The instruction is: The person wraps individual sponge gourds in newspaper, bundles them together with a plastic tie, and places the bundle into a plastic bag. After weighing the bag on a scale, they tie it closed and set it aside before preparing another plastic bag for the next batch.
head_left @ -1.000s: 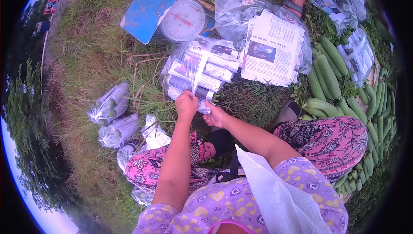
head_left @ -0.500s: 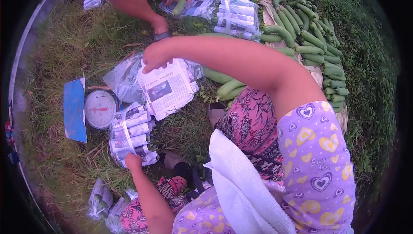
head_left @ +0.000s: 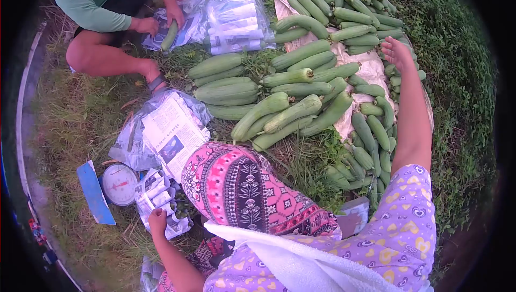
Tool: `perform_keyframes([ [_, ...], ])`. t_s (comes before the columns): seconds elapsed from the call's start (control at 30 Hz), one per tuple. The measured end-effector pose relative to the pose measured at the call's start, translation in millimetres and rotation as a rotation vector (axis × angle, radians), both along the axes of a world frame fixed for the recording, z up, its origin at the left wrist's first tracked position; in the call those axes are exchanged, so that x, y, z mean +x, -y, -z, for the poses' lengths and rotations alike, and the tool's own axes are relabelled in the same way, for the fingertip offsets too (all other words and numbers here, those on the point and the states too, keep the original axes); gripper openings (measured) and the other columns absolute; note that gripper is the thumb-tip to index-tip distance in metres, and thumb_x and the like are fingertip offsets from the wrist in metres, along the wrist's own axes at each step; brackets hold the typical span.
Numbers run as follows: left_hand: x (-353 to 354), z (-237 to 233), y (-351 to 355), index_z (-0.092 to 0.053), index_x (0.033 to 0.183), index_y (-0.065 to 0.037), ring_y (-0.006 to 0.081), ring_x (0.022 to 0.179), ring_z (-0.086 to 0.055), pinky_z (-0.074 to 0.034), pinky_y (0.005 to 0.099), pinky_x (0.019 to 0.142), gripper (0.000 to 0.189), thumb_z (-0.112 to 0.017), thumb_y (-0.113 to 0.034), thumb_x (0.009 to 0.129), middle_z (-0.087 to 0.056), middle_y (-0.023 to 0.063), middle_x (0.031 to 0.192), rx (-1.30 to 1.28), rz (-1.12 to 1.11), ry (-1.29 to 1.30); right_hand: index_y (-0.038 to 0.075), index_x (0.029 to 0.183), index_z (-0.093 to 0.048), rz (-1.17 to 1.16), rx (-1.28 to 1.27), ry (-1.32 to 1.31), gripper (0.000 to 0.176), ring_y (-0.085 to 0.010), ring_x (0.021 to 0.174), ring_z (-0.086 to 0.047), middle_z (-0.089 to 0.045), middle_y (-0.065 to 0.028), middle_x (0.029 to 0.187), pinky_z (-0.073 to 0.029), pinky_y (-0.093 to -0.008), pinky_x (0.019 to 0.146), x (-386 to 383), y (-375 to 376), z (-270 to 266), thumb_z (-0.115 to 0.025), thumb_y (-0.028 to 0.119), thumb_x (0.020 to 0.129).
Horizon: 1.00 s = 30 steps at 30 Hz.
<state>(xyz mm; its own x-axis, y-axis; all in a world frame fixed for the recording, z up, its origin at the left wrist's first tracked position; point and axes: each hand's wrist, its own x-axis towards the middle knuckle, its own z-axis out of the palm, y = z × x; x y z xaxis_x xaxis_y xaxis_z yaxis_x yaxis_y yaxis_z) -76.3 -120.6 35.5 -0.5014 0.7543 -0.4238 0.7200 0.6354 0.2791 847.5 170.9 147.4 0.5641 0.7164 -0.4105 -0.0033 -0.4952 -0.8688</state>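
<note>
My left hand (head_left: 157,221) is closed at the lower edge of a bundle of newspaper-wrapped rolls (head_left: 156,198) in clear plastic, beside the scale. Far to the right, my right hand (head_left: 396,53) is stretched out above the pile of long green gourds (head_left: 352,32), fingers extended, holding nothing. More gourds (head_left: 293,113) lie loose on the grass and on a pale cloth (head_left: 346,63) in front of my knee. A stack of newspaper sheets (head_left: 174,133) rests on clear plastic, just above the bundle.
A dial scale (head_left: 120,184) with a blue plate (head_left: 95,192) stands on the grass at left. Across from me a person in a green top (head_left: 94,4) squats, hands on a gourd (head_left: 170,35). Another wrapped bundle (head_left: 236,23) lies near them.
My right hand has left the newspaper stack and swung far right over the gourd pile. My left hand stays at the bundle. The view has shifted right, showing more gourds.
</note>
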Motion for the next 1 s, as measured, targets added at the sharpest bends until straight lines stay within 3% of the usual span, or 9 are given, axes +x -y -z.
perform_keyframes([
  [0.17, 17.8, -4.5, -32.4, -0.065, 0.101, 0.003, 0.0268, 0.086, -0.066, -0.050, 0.0358, 0.078, 0.033, -0.065, -0.020, 0.078, -0.068, 0.0168, 0.094, -0.039, 0.143, 0.020, 0.009, 0.118, -0.052, 0.207, -0.021, -0.118, 0.035, -0.0166, 0.082, -0.059, -0.062, -0.0044, 0.102, -0.047, -0.0310, 0.067, 29.3, 24.8, 92.1, -0.054, 0.030, 0.090],
  [0.3, 56.5, -21.8, -67.0, -0.064, 0.102, 0.003, 0.0253, 0.086, -0.066, -0.051, 0.0345, 0.078, 0.031, -0.064, -0.018, 0.078, -0.068, 0.0161, 0.094, -0.150, 0.176, -0.007, 0.010, 0.118, -0.054, 0.228, -0.023, -0.043, 0.034, -0.0124, 0.082, -0.058, -0.061, -0.0022, 0.102, -0.046, -0.0302, 0.068, 15.3, -12.0, 133.1, -0.055, 0.026, 0.088],
  [0.4, 77.3, -24.6, -85.9, -0.064, 0.103, 0.004, 0.0233, 0.086, -0.066, -0.051, 0.0336, 0.078, 0.030, -0.064, -0.013, 0.079, -0.068, 0.0156, 0.094, -0.160, 0.249, 0.021, 0.008, 0.119, -0.055, 0.074, -0.037, 0.363, 0.037, -0.0215, 0.080, -0.062, -0.063, -0.0069, 0.104, -0.050, -0.0348, 0.071, 16.9, -65.0, 176.6, -0.058, 0.023, 0.085],
  [0.43, 73.0, -17.3, -85.9, -0.064, 0.103, 0.004, 0.0217, 0.086, -0.066, -0.051, 0.0328, 0.079, 0.028, -0.064, -0.011, 0.079, -0.068, 0.0150, 0.094, -0.142, 0.234, 0.085, 0.011, 0.120, -0.055, -0.126, -0.231, 0.963, 0.039, -0.0267, 0.093, -0.061, -0.061, -0.0086, 0.113, -0.049, -0.0385, 0.078, 7.7, -83.2, 176.2, -0.057, 0.017, 0.082],
  [0.53, 51.7, 8.8, -82.8, -0.064, 0.102, 0.004, 0.0212, 0.086, -0.066, -0.051, 0.0325, 0.079, 0.028, -0.064, -0.012, 0.079, -0.068, 0.0145, 0.094, -0.182, 0.162, 0.152, 0.015, 0.123, -0.052, -0.385, -0.154, 1.559, 0.048, -0.0272, 0.112, -0.052, -0.055, -0.0064, 0.124, -0.046, -0.0387, 0.086, -24.6, -113.0, 178.2, -0.061, 0.012, 0.076],
  [0.57, 42.9, 19.4, -78.9, -0.063, 0.102, 0.004, 0.0214, 0.086, -0.066, -0.051, 0.0325, 0.079, 0.028, -0.064, -0.011, 0.079, -0.068, 0.0145, 0.094, -0.181, 0.114, 0.186, 0.016, 0.123, -0.052, -0.480, -0.166, 1.615, 0.043, -0.0251, 0.120, -0.045, -0.050, -0.0037, 0.129, -0.043, -0.0421, 0.091, -28.8, -124.5, 180.5, -0.055, 0.013, 0.080],
  [0.7, 62.8, 6.0, -93.0, -0.063, 0.101, 0.003, 0.0215, 0.084, -0.066, -0.051, 0.0325, 0.078, 0.026, -0.063, -0.010, 0.079, -0.068, 0.0142, 0.092, -0.219, 0.166, 0.105, 0.016, 0.121, -0.052, -0.743, -0.333, 1.803, 0.035, -0.0246, 0.120, -0.045, -0.052, -0.0019, 0.125, -0.036, -0.0551, 0.096, -31.5, -146.8, 199.3, -0.041, 0.013, 0.089],
  [0.8, 68.7, 9.8, -89.7, -0.063, 0.102, 0.001, 0.0234, 0.084, -0.066, -0.051, 0.0337, 0.076, 0.028, -0.064, -0.012, 0.078, -0.067, 0.0145, 0.093, -0.176, 0.170, 0.065, 0.019, 0.117, -0.053, -0.718, -0.338, 1.873, 0.030, -0.0246, 0.113, -0.047, -0.053, -0.0026, 0.116, -0.034, -0.0553, 0.098, -32.3, -152.2, 201.2, -0.042, 0.015, 0.089],
  [1.0, 90.2, 19.7, -109.5, -0.061, 0.100, -0.004, 0.0308, 0.093, -0.060, -0.047, 0.0383, 0.084, 0.026, -0.065, -0.012, 0.076, -0.062, 0.0131, 0.097, -0.033, 0.284, 0.026, 0.028, 0.132, -0.044, -0.568, -0.399, 1.908, 0.044, -0.0221, 0.122, -0.043, -0.049, 0.0019, 0.129, -0.027, -0.0664, 0.096, -2.2, -141.8, 207.8, -0.046, 0.020, 0.089],
])
